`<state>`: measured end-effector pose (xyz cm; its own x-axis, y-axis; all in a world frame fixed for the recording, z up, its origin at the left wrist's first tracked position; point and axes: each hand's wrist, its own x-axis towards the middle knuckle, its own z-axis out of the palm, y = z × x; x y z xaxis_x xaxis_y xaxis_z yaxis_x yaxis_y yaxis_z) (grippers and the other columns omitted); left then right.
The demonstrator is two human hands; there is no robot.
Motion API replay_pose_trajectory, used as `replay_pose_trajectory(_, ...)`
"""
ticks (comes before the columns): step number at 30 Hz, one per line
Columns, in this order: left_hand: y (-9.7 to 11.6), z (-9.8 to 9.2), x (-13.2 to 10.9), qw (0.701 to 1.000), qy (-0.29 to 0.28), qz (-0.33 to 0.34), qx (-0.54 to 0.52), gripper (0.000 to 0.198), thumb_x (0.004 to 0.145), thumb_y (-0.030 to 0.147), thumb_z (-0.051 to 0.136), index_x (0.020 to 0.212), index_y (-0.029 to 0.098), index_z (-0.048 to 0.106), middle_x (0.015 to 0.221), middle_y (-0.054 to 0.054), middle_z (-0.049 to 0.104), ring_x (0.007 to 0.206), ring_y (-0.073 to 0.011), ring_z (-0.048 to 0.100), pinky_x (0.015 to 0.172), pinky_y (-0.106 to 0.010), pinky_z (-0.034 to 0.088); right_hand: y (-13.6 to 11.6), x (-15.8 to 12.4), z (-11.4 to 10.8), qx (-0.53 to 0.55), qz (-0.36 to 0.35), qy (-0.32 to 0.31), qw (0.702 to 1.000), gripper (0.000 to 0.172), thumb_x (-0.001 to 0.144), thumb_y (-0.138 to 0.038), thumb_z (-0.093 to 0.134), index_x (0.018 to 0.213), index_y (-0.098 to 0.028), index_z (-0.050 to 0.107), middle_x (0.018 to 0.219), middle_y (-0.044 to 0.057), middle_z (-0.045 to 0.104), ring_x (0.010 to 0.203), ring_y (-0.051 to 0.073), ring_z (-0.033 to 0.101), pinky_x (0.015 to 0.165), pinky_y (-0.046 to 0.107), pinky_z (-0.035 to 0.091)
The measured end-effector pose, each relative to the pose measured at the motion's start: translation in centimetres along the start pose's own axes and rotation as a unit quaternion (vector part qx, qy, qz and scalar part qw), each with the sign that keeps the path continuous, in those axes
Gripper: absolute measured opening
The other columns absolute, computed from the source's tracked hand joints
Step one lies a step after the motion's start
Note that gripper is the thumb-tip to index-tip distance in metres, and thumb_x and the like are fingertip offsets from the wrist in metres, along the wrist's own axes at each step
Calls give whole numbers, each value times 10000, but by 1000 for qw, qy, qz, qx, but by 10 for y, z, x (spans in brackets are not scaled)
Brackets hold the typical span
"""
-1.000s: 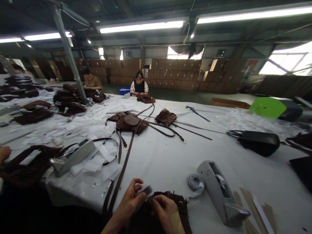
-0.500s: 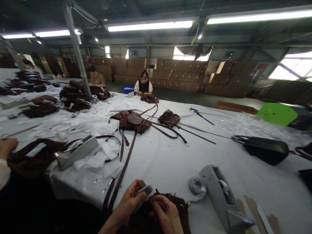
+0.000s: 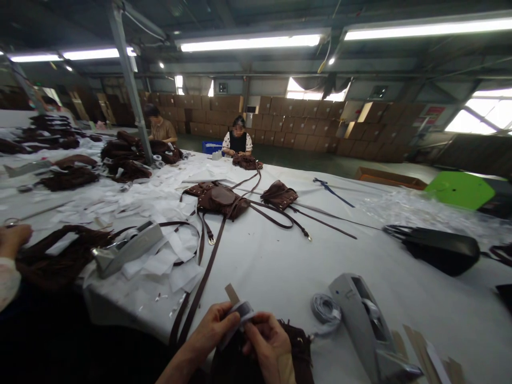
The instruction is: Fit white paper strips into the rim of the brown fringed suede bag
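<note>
My left hand [image 3: 216, 326] is closed on a small grey-white band [image 3: 242, 308], with a flat tan strip [image 3: 231, 293] sticking up above its fingers. Thumb and fingers of my right hand [image 3: 269, 338] pinch the near end of the same band. Both hands are over a dark brown fringed bag [image 3: 300, 341] at the table edge, partly hidden by them. Right of the bag lies a coiled grey-white strip [image 3: 325, 308], beside a grey tape dispenser [image 3: 362, 314].
Tan strips [image 3: 420, 341] lie by the dispenser. Ahead are brown bags [image 3: 220, 200] with long straps, and a black bag [image 3: 440, 248] to the right. A second dispenser [image 3: 132, 245] stands among white papers [image 3: 172, 250]. A co-worker's hand [image 3: 14, 240] is at far left.
The tan strip now stands up higher above my left fingers. My right hand has shifted slightly and grips close to the band. The view has moved a little.
</note>
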<state>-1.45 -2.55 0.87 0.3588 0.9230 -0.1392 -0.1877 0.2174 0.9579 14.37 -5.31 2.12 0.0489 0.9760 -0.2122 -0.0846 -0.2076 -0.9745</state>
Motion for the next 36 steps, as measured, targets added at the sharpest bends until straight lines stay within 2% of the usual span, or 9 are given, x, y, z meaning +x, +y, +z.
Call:
replay_pose_trajectory(4,0,-1,1,997,32,-20,-65,443,736,494,739,930,97,713,810,-58,694,728,-149,568,671,-232,420,4,-9,-11,57,-24,-67,996,533,608,-541,826,962,-200,619,813,48,725,743,235,685,682,308,528)
replay_pose_trajectory(8,1,-2,1,991,44,-49,-120,424,694,472,776,913,113,720,830,-70,710,722,-161,594,671,-242,439,0,-19,-19,97,-70,-165,979,698,569,-535,849,1155,-243,606,1129,78,699,1046,304,651,921,387,507)
replay_pose_trajectory(13,4,-3,1,996,-13,-41,-77,421,721,473,745,894,90,728,787,-63,687,676,-136,558,629,-226,398,-17,-12,-24,-127,-163,-127,970,228,862,-440,627,941,-241,708,840,39,711,775,211,675,740,288,538)
replay_pose_trajectory(15,5,-4,1,998,-19,-42,-32,412,721,474,740,856,85,730,730,-43,657,632,-115,513,586,-216,357,-22,-5,-28,-194,-215,-100,952,233,904,-408,564,853,-239,715,763,30,671,695,184,643,668,262,522)
replay_pose_trajectory(18,10,-4,3,997,-38,-58,37,411,699,484,743,777,82,721,613,1,569,544,-87,429,510,-214,277,-25,4,-33,-235,-265,-74,932,211,894,-379,571,855,-240,725,937,61,682,821,200,654,733,273,525)
replay_pose_trajectory(21,16,-2,4,991,-82,-65,89,385,717,477,721,746,94,704,563,29,497,499,-75,375,475,-223,217,-27,9,-33,-257,-249,-83,930,186,878,-351,581,906,-258,739,1072,64,706,974,232,651,852,312,510)
replay_pose_trajectory(25,24,2,5,980,-139,-57,127,372,747,475,700,762,103,694,561,46,431,504,-69,327,477,-230,194,-34,9,-29,-273,-185,-122,936,168,853,-304,586,887,-255,743,882,24,741,819,208,671,758,297,504)
replay_pose_trajectory(30,35,7,0,980,-150,-20,128,367,753,471,681,773,105,689,650,19,467,598,-96,373,521,-227,255,-38,9,-24,-268,-151,-100,946,160,812,-316,621,791,-222,749,753,15,711,719,195,634,654,280,462)
replay_pose_trajectory(36,39,10,-9,984,-140,-51,101,258,797,378,580,795,131,653,611,36,447,539,-87,342,491,-235,213,-39,13,-24,-243,-116,-110,957,221,830,-382,627,802,-194,740,760,32,710,756,219,640,667,293,474)
